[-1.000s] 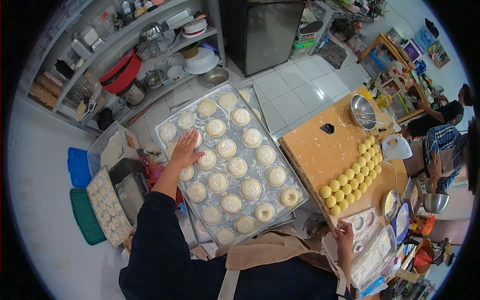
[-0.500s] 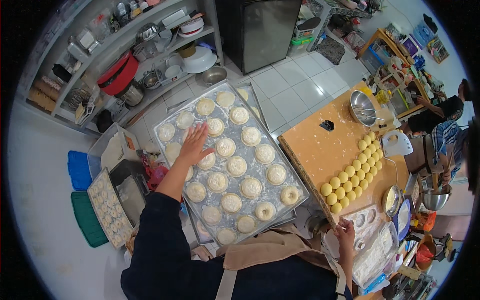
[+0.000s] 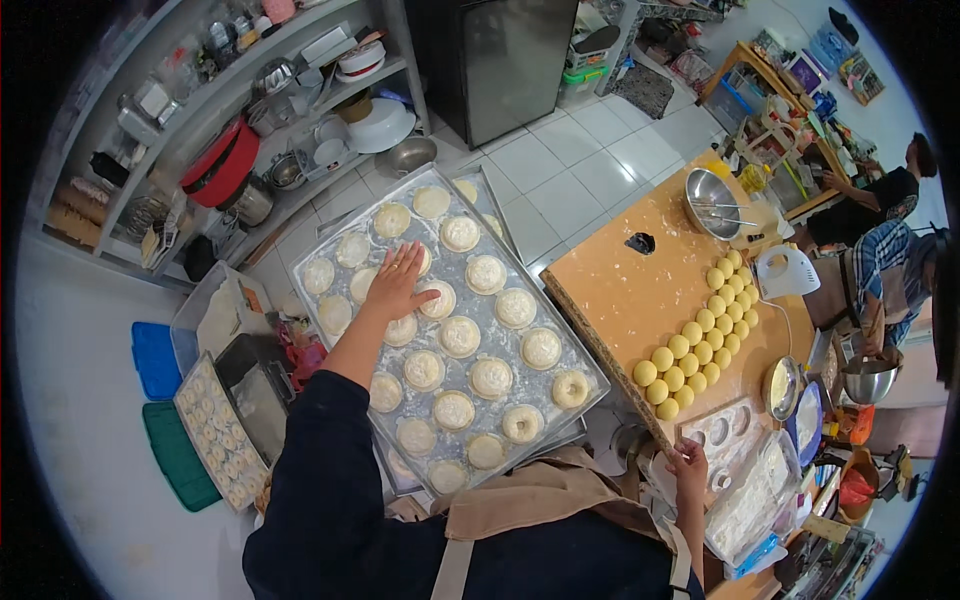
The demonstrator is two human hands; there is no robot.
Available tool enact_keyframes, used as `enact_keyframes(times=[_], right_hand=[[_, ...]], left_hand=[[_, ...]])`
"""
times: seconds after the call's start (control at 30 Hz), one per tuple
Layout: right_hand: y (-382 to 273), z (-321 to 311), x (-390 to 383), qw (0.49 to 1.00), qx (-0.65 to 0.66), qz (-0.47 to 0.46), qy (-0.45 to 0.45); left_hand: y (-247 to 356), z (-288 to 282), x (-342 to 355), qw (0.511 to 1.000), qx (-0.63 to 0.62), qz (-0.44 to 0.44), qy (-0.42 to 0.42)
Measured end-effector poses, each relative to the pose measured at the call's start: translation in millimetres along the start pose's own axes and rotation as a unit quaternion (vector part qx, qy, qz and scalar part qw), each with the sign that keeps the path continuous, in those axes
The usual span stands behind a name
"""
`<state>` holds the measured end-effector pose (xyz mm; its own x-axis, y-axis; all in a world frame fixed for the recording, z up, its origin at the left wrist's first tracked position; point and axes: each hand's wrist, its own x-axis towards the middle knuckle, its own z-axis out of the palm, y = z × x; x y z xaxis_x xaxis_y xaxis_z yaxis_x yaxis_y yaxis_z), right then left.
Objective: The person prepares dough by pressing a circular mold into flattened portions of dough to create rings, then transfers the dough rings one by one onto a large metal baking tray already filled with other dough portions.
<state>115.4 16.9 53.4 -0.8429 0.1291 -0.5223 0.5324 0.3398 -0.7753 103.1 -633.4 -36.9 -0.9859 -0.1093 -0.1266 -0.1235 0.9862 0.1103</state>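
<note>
My left hand [image 3: 396, 287] lies palm down with fingers stretched over a floured dough round in the far left part of a large metal tray [image 3: 505, 252]. It covers most of that round. Several flattened, flour-dusted dough rounds [image 3: 459, 337] stand in rows on the tray. Two rounds by the near right corner have a hole or dent in the middle, one being a dough ring [image 3: 571, 389]. My right hand [image 3: 687, 468] is low beside the wooden table's near edge, next to a white tray with round hollows [image 3: 722, 432]. Its fingers are curled; what they grip is unclear.
Yellow balls [image 3: 692, 335] line the wooden table [image 3: 610, 290], near a steel bowl [image 3: 712, 205] and a white hand mixer [image 3: 786, 271]. A floury plastic tub [image 3: 752, 500] stands near right. Co-workers [image 3: 885, 270] are at far right. Shelves [image 3: 270, 120] and a small-dough tray [image 3: 222, 435] stand left.
My left hand has shifted across the tray, away from me and to the right, onto another dough round. My right hand stays by the table edge. The whole view has shifted slightly.
</note>
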Motion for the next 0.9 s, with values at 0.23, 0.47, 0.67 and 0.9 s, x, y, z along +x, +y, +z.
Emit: enact_keyframes(times=[0.23, 0.47, 0.67, 0.9], right_hand=[[0.9, -0.9, 0.6, 1.0, 0.0, -0.007, 0.01], [-4.7, -0.2, -2.1, 1.0, -0.016, 0.003, 0.012], [-8.7, -0.5, -8.2, 0.999, -0.023, -0.007, 0.024], [5.4, -14.1, -17.0, 1.0, -0.004, 0.01, 0.026]], left_hand=[[6.2, -1.0, 3.9, 1.0, -0.008, 0.011, -0.002], [31.7, -17.1, 43.1, 0.997, -0.025, 0.046, 0.05], [53.5, -11.4, 81.6, 0.999, -0.033, 0.033, 0.013], [50.1, -5.8, 82.2, 0.999, -0.031, 0.024, 0.02]])
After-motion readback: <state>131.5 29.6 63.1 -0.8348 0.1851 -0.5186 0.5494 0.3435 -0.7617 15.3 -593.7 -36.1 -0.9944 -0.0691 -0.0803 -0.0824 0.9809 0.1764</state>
